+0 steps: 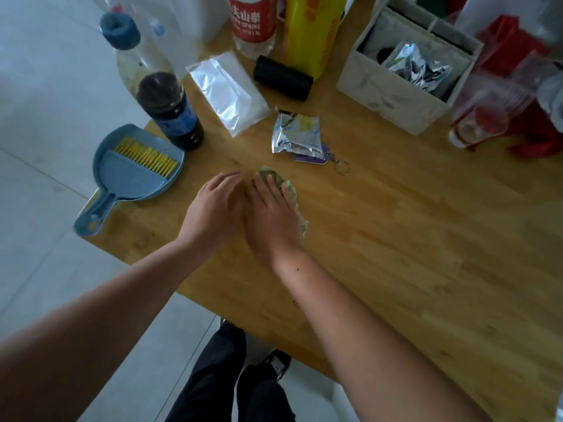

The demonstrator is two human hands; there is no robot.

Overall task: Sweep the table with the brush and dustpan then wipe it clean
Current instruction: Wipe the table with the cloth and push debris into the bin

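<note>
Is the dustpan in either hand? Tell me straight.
No. The dustpan lies at the table corner, apart from both hands; the right hand presses a green cloth, the left hand beside it.

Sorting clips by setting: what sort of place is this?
Probably a home kitchen or dining area: a wooden table crowded with a dark sauce bottle, a water bottle and a small dustpan holding its brush, over a pale tiled floor.

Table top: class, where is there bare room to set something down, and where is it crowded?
The widest bare wood lies right of the right hand and green cloth, from the white box down to the table's near edge. A strip lies between the dustpan and the left hand. The far side is crowded: bottles, packets, box.
</note>
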